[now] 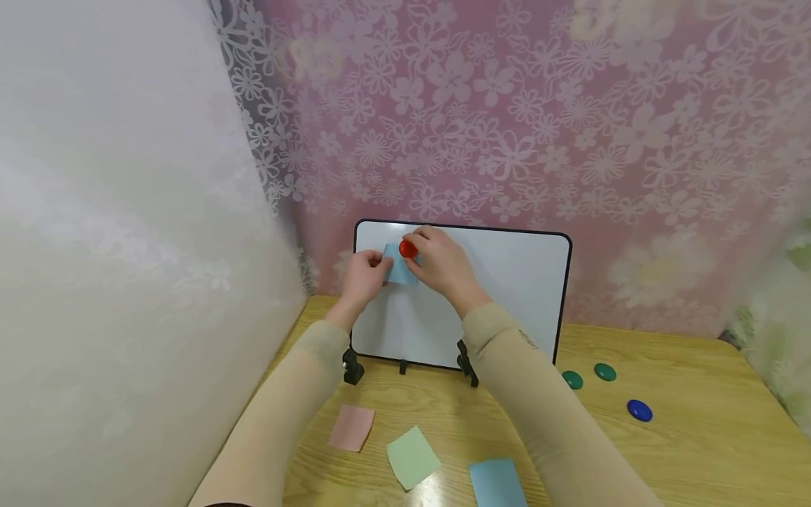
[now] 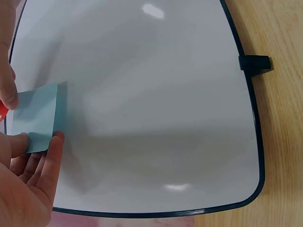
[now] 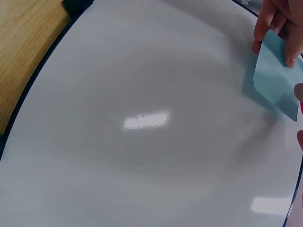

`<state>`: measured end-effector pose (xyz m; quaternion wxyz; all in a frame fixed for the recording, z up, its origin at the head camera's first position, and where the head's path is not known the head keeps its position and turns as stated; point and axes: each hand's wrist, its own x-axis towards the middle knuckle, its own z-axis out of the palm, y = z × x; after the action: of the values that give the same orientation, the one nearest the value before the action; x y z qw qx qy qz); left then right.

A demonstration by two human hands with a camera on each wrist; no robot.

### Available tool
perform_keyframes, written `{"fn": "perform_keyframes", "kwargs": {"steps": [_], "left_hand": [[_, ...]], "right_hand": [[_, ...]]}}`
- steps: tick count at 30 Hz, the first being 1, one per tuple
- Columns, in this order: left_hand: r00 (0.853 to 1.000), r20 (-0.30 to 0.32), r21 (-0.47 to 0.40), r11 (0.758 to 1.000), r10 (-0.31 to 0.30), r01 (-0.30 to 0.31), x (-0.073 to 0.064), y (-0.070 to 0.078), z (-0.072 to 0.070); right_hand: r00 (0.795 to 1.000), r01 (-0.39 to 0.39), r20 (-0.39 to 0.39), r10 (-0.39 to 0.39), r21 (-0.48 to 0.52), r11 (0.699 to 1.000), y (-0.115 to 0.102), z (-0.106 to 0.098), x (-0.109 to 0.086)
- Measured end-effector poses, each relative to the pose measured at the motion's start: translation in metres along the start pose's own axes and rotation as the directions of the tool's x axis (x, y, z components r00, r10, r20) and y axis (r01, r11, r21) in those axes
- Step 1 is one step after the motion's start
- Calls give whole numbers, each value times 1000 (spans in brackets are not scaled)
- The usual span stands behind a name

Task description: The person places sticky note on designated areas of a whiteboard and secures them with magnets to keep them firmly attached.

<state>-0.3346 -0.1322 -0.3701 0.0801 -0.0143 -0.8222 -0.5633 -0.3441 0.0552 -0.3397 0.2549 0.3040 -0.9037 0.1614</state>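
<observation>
A blue sticky note (image 1: pixel 399 271) is at the upper left of a small whiteboard (image 1: pixel 507 282). My left hand (image 1: pixel 365 278) pinches the note's left edge between thumb and fingers. In the left wrist view the note (image 2: pixel 38 113) stands slightly off the board, casting a shadow. My right hand (image 1: pixel 443 262) holds a round red magnet (image 1: pixel 407 248) by its rim at the note's upper part. Whether the magnet touches the note cannot be told. Only fingertips of the right hand show at the edge of the right wrist view.
On the wooden table (image 1: pixel 697 436) lie a pink note (image 1: pixel 352 428), a green note (image 1: pixel 413 458) and another blue note (image 1: pixel 498 483). Two green magnets (image 1: pixel 605 372) and a blue magnet (image 1: pixel 640 410) lie at the right. Black stand feet (image 1: pixel 352 367) support the board. A white wall (image 1: pixel 158 246) rises at the left.
</observation>
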Motion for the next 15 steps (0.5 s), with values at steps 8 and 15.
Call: {"fn": "perform_keyframes", "kwargs": {"steps": [8, 15], "left_hand": [[1000, -12, 25, 1000, -2, 2, 5, 9, -6], [1000, -7, 64, 998, -14, 15, 6, 11, -7]], "right_hand": [[999, -43, 29, 42, 2, 999, -6, -3, 15], [995, -77, 62, 79, -24, 997, -13, -2, 22]]}}
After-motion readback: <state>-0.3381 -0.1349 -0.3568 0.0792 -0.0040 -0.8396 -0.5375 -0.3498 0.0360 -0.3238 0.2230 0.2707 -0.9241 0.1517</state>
